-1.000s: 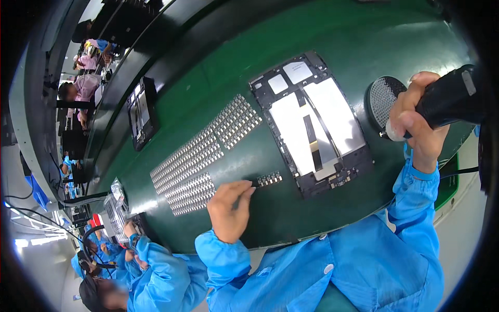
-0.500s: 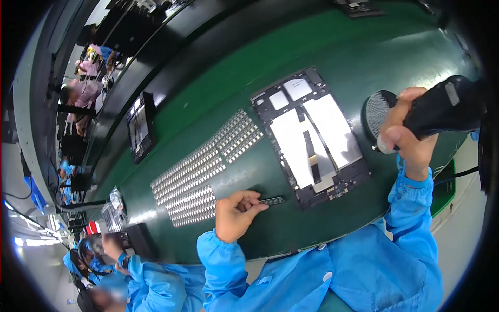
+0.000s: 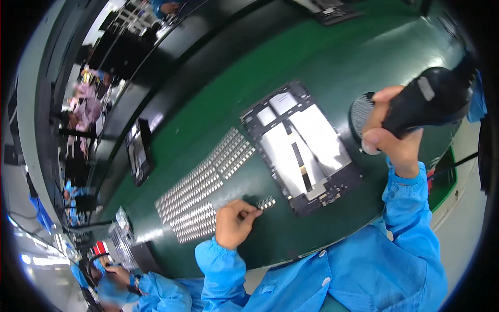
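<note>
An opened tablet chassis [image 3: 304, 148] with white panels and a black frame lies on the green work surface [image 3: 332, 57]. My left hand [image 3: 235, 223] rests just left of its near end, fingertips pinched on a small strip of silver parts [image 3: 266, 203]. Long rows of the same silver parts [image 3: 205, 184] lie to the left of the hand. My right hand [image 3: 395, 143] is raised at the right and grips a black handheld tool [image 3: 434, 101]. A round black meshed disc [image 3: 361, 114] sits partly hidden behind that hand.
Another dark device [image 3: 139, 156] lies farther left on the surface. A person in blue sleeves [image 3: 150, 294] works at the lower left, and other people sit far off at the upper left. A black cable [image 3: 452, 166] runs by the right edge.
My left hand has slid right along the near edge with the small strip of parts, closer to the chassis. My right hand keeps the black tool raised.
</note>
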The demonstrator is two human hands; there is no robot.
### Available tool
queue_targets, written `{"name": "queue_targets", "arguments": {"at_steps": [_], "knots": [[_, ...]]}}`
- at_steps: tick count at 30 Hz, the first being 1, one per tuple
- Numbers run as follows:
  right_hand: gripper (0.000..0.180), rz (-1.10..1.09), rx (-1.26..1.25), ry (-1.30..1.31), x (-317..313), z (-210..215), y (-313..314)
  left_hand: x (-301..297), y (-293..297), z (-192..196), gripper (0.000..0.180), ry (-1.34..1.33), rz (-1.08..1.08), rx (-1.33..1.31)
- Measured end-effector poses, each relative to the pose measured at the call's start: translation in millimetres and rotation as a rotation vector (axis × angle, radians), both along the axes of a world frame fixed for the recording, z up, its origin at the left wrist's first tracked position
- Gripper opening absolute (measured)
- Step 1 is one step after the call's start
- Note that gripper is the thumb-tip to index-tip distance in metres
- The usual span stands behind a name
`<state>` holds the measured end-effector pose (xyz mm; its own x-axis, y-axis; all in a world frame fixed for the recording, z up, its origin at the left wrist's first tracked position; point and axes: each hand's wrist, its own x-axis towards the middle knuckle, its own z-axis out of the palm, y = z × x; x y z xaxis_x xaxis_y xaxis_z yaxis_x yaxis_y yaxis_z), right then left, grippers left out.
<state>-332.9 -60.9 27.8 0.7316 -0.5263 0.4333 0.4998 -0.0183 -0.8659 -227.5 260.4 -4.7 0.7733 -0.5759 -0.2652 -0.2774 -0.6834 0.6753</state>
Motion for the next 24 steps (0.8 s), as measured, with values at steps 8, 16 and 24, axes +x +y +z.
{"name": "queue_targets", "arguments": {"at_steps": [8,16,24], "knots": [[0.046,-0.165,-0.037,0.009,-7.6,12.3,-32.9,42.0,-48.7,-4.9,0.007,-0.348,0.005,-0.511],[0.03,-0.227,-0.016,0.004,-4.7,-0.1,-48.2,110.7,-146.8,-55.0,0.009,-0.318,0.128,-0.73],[0.032,-0.219,-0.007,0.06,4.4,-5.9,-55.5,63.2,-147.3,-59.2,0.013,-0.476,0.176,-0.623]]}}
